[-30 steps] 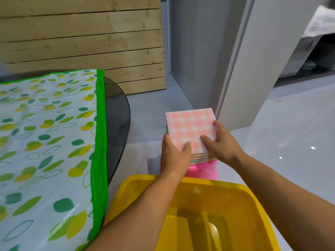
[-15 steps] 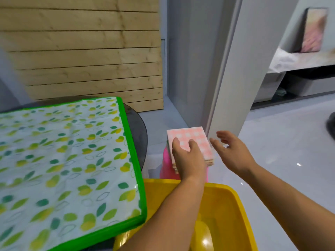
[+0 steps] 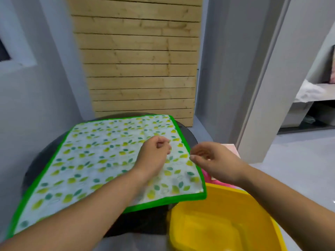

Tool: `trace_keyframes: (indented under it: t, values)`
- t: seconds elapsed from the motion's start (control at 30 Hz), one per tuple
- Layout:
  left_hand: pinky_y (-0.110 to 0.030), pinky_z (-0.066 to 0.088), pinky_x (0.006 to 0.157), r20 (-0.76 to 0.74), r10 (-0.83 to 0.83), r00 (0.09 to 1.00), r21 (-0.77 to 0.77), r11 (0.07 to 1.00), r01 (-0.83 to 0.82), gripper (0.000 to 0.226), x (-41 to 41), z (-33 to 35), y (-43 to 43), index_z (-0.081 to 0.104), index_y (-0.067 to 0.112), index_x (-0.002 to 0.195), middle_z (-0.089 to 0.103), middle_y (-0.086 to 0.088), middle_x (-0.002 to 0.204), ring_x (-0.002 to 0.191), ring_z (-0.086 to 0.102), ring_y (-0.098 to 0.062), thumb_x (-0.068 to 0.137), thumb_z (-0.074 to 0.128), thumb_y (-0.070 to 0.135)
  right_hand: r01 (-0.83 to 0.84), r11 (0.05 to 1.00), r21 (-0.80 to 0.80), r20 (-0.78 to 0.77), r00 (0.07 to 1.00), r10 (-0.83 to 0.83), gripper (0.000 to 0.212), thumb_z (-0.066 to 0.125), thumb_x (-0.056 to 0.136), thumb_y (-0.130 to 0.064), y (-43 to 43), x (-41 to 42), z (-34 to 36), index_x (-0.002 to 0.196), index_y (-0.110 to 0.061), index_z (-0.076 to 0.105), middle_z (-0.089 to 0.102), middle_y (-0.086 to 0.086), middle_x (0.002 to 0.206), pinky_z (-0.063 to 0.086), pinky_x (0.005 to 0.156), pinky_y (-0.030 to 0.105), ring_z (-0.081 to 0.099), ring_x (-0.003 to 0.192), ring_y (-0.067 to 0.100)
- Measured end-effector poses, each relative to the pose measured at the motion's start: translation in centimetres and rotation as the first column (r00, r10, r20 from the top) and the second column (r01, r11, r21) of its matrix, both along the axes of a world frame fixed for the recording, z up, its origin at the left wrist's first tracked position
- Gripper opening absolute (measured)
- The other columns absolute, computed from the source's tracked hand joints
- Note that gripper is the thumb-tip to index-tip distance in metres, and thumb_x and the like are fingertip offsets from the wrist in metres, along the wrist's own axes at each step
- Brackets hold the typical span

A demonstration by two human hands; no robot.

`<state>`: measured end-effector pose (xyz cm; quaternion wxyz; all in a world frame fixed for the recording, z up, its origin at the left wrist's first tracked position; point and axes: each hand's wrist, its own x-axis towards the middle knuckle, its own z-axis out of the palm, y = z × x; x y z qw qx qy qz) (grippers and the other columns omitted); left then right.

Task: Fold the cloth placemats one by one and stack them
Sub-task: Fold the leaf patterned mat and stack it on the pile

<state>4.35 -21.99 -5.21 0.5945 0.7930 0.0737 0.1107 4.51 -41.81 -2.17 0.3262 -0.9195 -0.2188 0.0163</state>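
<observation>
1. A second ago both hands were on the pile of folded placemats (image 3: 232,148). They have since let go of it and swung over to the leaf-print placemat (image 3: 101,160), which lies flat on the dark round desk (image 3: 190,133).
2. The left hand (image 3: 155,153) hovers over the right part of that placemat, fingers loosely curled and gripping nothing.
3. The right hand (image 3: 212,160) sits just beside the placemat's green right border, fingers relaxed and half curled, also empty. Blur hides whether the thumb touches the border.
4. Only a pink corner of the pile shows behind the right hand, on the pink stool (image 3: 222,183) beside the yellow tub (image 3: 226,214).
5. The last piece looks stacked, so folding this placemat is likely next.
</observation>
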Motion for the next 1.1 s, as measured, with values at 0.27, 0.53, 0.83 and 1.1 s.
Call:
trace_keyframes:
  t: [0.27,0.53,0.83,1.1]
  values:
    - [-0.024,0.042,0.101,-0.241,-0.276,0.93,0.778,0.518,0.355,0.023,-9.9,-2.1,15.8,0.062,0.037,0.114,0.056,0.024,0.118,0.112,0.049,0.006,0.092,0.061,0.046,-0.37,0.905,-0.209,0.011,0.925,0.381,0.039,0.066,0.089,-0.045,12.1,-3.6,-3.0,0.124,-0.029,0.064,0.061,-0.012,0.129,0.039,0.101,0.022,0.053,0.119,0.007]
    - [-0.026,0.022,0.121,-0.299,-0.355,0.886,0.689,0.563,0.457,0.063,-12.3,-4.6,19.4,0.057,0.051,0.126,0.031,0.027,0.154,0.143,0.023,0.005,0.071,0.055,0.082,-0.472,0.865,-0.169,0.021,0.876,0.482,0.041,0.08,0.074,-0.05,13.7,-3.8,-7.1,0.108,-0.031,0.07,0.058,-0.016,0.128,0.031,0.106,0.015,0.044,0.123,0.001]
    - [-0.025,0.019,0.122,-0.24,-0.341,0.909,0.683,0.606,0.407,0.064,-12.3,-5.7,19.9,0.063,0.048,0.123,0.037,0.03,0.152,0.144,0.028,0.003,0.071,0.055,0.084,-0.46,0.878,-0.132,0.053,0.881,0.47,0.037,0.08,0.072,-0.053,13.8,-4.0,-8.2,0.102,-0.035,0.071,0.054,-0.022,0.128,0.03,0.106,0.015,0.04,0.123,-0.006]
    - [-0.017,0.009,0.122,-0.205,-0.361,0.91,0.666,0.629,0.4,0.054,-12.5,-6.1,20.2,0.063,0.046,0.124,0.034,0.033,0.151,0.14,0.016,0.02,0.075,0.071,0.069,-0.465,0.872,-0.15,0.084,0.873,0.48,0.028,0.075,0.079,-0.05,13.5,-4.5,-8.3,0.101,-0.032,0.072,0.057,-0.016,0.13,0.03,0.103,0.011,0.042,0.124,-0.003]
